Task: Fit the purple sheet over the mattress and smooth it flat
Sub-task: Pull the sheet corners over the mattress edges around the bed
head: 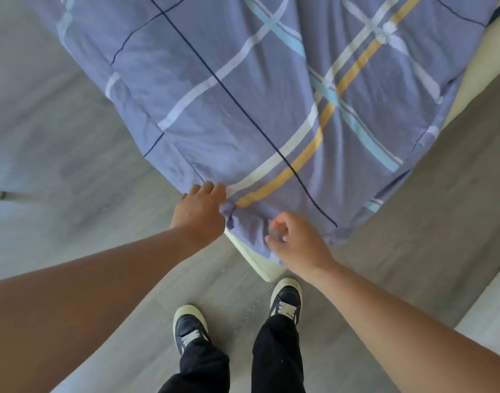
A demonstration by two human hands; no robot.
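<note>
L hand (199, 211) fisted on sheet (243, 95) corner

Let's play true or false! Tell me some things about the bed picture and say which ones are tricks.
1. The purple sheet has an orange stripe. True.
2. The mattress is fully covered at the near corner. False: its pale corner sticks out below the sheet.
3. The left hand holds the sheet's edge near that corner. True.
4. The person is barefoot. False: they wear dark shoes with white laces.
</note>
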